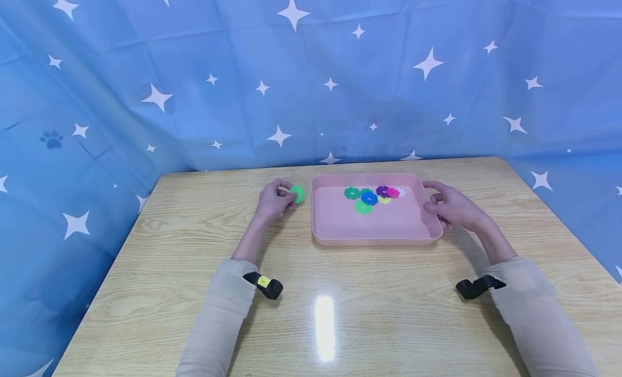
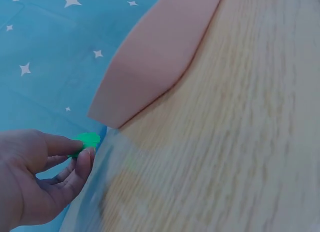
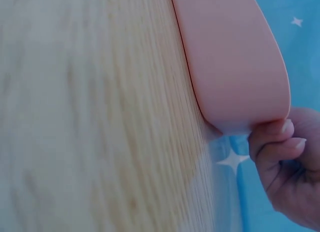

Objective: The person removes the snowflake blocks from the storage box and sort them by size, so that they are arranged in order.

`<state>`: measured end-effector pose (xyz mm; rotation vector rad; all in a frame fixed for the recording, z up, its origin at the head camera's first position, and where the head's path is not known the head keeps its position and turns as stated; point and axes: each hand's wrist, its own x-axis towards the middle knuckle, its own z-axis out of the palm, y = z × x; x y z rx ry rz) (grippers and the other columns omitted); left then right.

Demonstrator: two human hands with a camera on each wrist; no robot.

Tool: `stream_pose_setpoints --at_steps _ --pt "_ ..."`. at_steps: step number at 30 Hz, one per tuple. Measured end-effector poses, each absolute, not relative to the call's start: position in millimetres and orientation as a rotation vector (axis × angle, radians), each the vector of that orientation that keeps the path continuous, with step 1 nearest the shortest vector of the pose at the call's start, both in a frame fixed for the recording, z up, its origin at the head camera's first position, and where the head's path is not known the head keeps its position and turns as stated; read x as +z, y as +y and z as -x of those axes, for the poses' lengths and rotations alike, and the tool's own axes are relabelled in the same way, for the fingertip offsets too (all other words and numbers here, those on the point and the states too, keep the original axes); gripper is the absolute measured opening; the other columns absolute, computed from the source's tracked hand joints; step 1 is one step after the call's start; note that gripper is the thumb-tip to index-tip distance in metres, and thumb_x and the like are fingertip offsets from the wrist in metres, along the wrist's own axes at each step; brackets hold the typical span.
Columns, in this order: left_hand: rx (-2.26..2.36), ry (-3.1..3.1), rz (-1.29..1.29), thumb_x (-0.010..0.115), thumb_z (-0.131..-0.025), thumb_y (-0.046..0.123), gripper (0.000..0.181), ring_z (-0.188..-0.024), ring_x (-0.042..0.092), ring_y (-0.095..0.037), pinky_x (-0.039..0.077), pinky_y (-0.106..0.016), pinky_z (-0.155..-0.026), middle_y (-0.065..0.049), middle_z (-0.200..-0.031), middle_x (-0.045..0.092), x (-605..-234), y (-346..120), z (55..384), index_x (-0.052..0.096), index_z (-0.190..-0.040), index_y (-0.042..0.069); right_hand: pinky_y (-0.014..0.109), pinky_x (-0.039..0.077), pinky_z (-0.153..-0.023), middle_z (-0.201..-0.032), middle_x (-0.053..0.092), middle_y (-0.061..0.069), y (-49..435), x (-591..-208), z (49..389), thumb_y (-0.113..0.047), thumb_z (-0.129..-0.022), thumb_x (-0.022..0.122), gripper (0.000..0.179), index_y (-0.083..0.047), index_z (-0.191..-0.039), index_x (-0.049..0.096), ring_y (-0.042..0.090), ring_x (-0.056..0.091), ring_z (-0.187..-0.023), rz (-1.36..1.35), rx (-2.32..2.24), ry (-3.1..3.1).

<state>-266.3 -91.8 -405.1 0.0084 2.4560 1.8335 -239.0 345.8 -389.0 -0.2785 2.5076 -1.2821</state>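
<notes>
My left hand pinches a bright green snowflake building disc between thumb and fingertips, just left of a pink tray. In the left wrist view the same green disc shows at the fingertips, beside the tray's wall. At the tray's right end my right hand grips the side wall, thumb over the rim. Inside the tray, towards its back, lies a loose cluster of notched discs: green, blue, purple, pink, yellow and white, some overlapping.
The tray rests on a light wooden table. A blue curtain with white stars hangs behind the back edge and down the sides. Both sleeves carry a black wrist camera, the left one and the right one.
</notes>
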Motion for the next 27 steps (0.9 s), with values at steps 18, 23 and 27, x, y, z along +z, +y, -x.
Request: stream_pose_setpoints --at_steps 18,23,27 --pt "1.686 2.584 -0.021 0.069 -0.094 0.007 0.021 -0.067 0.064 -0.014 0.05 -0.024 -0.061 -0.009 -0.082 0.065 -417 -84 274 0.061 -0.112 0.0 0.031 0.038 -0.041 -0.079 0.049 0.012 346 -392 247 -0.005 -0.101 0.055 0.067 0.004 -0.156 0.018 0.015 0.043 -0.045 0.305 -1.296 2.517" --pt "1.612 2.636 -0.01 0.072 -0.093 0.009 0.02 -0.069 0.06 -0.014 0.047 -0.024 -0.063 -0.008 -0.083 0.063 -416 -81 274 0.064 -0.11 0.002 0.03 0.036 -0.041 -0.079 0.049 0.012 347 -391 246 -0.006 -0.102 0.054 0.066 0.003 -0.157 0.019 0.014 0.041 -0.045 0.289 -1.298 2.519" --pt "1.533 2.682 0.002 0.072 -0.092 0.009 0.022 -0.076 0.058 -0.017 0.047 -0.026 -0.067 -0.007 -0.085 0.062 -417 -79 274 0.066 -0.112 0.002 0.029 0.035 -0.041 -0.079 0.048 0.011 347 -392 246 -0.006 -0.102 0.054 0.065 0.002 -0.157 0.02 0.014 0.041 -0.045 0.276 -1.298 2.514"
